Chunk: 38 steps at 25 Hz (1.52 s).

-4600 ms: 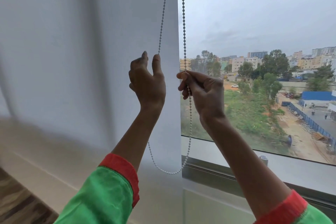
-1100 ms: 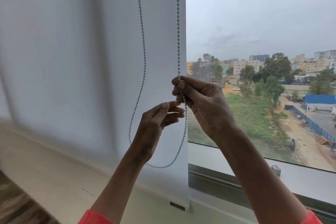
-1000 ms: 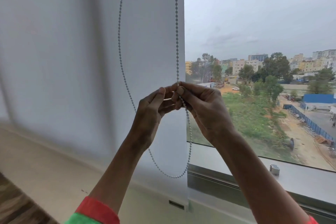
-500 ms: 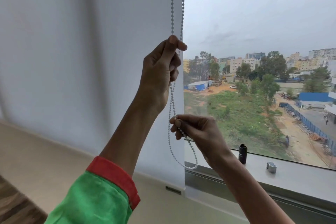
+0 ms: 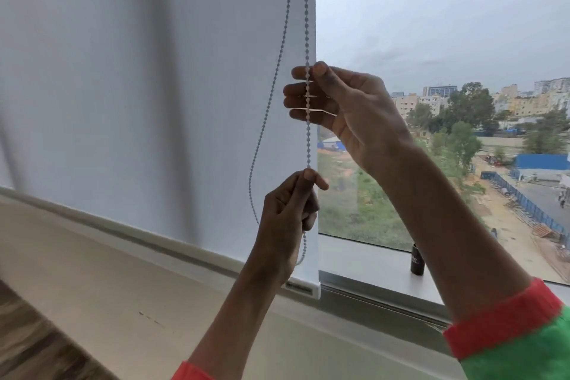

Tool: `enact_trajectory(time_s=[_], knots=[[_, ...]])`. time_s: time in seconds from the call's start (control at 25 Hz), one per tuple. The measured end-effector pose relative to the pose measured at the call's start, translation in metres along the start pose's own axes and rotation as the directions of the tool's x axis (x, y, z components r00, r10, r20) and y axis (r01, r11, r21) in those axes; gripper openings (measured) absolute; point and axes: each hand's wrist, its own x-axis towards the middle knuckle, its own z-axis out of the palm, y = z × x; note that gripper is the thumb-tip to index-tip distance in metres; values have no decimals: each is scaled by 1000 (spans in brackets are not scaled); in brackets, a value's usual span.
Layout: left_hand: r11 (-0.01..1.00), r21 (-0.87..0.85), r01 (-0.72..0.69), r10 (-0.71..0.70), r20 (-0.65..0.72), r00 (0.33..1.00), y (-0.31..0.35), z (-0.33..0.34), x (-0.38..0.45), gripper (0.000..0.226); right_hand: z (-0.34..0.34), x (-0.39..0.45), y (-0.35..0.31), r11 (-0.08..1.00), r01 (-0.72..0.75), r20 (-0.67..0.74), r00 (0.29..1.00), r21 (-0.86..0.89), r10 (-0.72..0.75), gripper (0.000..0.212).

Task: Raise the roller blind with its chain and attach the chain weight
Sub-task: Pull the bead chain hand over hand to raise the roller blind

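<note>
The white roller blind (image 5: 154, 86) covers the left part of the window; its bottom rail (image 5: 300, 285) hangs just above the sill. The bead chain (image 5: 307, 148) hangs in a loop along the blind's right edge. My left hand (image 5: 288, 213) is closed on the right strand, low down. My right hand (image 5: 342, 105) is higher on the same strand, which runs between thumb and forefinger across the spread fingers. The other strand (image 5: 271, 95) hangs slack to the left. A small black cylinder (image 5: 417, 260), which may be the chain weight, stands on the sill.
The grey window sill (image 5: 364, 259) runs to the right under the glass pane (image 5: 431, 40), with a metal frame below it. A beige wall ledge (image 5: 108, 271) lies under the blind. Wood floor shows at the bottom left.
My left hand has come down from high on the chain to low, and my right hand has gone up above it. The blind's bottom rail sits a little higher.
</note>
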Motion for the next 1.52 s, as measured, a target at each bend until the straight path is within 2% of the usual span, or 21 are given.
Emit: enact_trajectory(time_s=[0.12,0.24,0.44,0.52,0.68,0.84,1.0,1.12,1.24,1.32,1.4,1.52], knots=[[1000,11,-1,1,1,1000,-6,-2,-4,26,11,13,-5,999,-2,-9,1000,32,3,23],[993,118,12,-17,40,999,-8,-13,-2,31,11,7,6,995,56,-30,998,85,-54,22],[952,294,87,-113,73,991,-10,-30,9,32,1,-26,38,996,82,-10,997,-25,-83,22],[964,252,86,-95,26,995,-2,-30,19,32,-5,-42,52,999,50,-30,998,-22,-50,21],[984,174,-35,44,-48,998,40,-16,49,35,-9,-67,77,997,-11,-59,998,-74,6,24],[993,-102,-64,66,17,998,81,6,70,31,-6,-84,96,994,-56,-69,996,-97,50,26],[986,-47,-157,155,-57,986,83,20,73,26,-3,-86,101,995,-40,14,999,-88,41,20],[981,-22,-191,189,-63,980,73,18,61,26,-8,-88,104,991,-113,88,989,-72,120,19],[984,1,-177,177,-86,980,67,10,50,25,-19,-86,98,973,-229,181,957,3,224,35],[986,4,-170,169,-82,982,64,8,45,26,-24,-73,83,969,-236,174,960,73,221,42],[984,-13,-175,175,-44,984,58,11,38,26,-24,-53,60,972,-193,129,976,137,176,36],[989,-80,-128,126,-23,992,44,17,26,26,-16,-19,24,993,-70,55,996,95,64,28]])
